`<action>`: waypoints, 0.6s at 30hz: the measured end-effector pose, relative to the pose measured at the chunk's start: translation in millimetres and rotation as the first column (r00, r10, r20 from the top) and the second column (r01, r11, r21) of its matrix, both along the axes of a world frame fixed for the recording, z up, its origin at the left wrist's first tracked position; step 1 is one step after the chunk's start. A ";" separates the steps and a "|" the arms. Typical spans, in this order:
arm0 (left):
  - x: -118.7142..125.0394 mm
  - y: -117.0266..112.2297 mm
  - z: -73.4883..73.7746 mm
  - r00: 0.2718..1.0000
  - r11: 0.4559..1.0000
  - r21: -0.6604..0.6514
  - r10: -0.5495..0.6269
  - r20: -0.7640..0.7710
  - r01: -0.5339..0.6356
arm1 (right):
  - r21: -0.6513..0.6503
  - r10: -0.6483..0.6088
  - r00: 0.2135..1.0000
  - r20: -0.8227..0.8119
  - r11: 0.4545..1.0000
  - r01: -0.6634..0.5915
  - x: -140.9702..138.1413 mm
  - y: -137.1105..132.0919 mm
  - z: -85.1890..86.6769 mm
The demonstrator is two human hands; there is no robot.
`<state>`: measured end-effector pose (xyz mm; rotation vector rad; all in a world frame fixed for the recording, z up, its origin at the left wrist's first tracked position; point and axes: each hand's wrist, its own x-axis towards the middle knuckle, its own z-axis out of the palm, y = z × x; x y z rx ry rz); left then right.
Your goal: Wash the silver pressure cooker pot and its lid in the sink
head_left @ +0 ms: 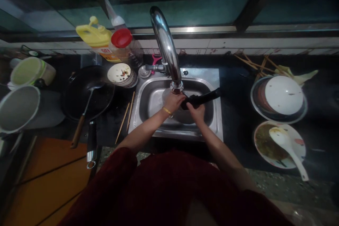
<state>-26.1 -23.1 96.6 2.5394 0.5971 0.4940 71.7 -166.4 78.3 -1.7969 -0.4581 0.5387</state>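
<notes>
Over the steel sink [149,91], a black-handled pan [206,97] is held below the tap, its handle pointing right. Its body is mostly hidden by my hands and the dark of the basin. My right hand [196,112] is closed around the base of the handle, thumb on top. Just under the spout, my left hand [173,101], with a gold bangle at the wrist, is closed at the pan's near end, fingertips against the black part. The chrome tap [169,49] arches above both hands; whether water runs is hard to see.
Left of the sink are chopsticks [123,122], a food-stained bowl [120,74], a wok [71,95] with a spatula [84,116], and a grey pot [34,109]. Stacked bowls [284,95] and a plate [265,148] with a white spoon [287,144] stand at right.
</notes>
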 end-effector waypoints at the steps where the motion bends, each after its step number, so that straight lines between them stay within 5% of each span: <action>1: -2.6 4.8 -3.3 0.999 0.999 0.025 0.046 -0.017 -0.045 | 0.021 -0.016 1.000 -0.005 1.000 0.016 0.0 -0.6 -1.5; 4: -6.4 12.1 -11.9 0.985 0.983 0.070 0.170 -0.014 -0.168 | 0.067 -0.052 0.998 -0.027 0.996 0.054 -0.4 -3.3 -6.1; 9: -2.9 -5.7 -13.3 0.995 0.993 0.111 -0.055 0.080 0.046 | 0.071 -0.001 0.999 -0.040 0.997 0.004 -0.9 -4.8 -8.8; 18: -5.4 15.7 -14.1 0.989 0.972 0.187 -0.140 -0.041 0.145 | 0.053 -0.016 1.000 -0.008 0.998 0.016 1.5 -0.6 -6.9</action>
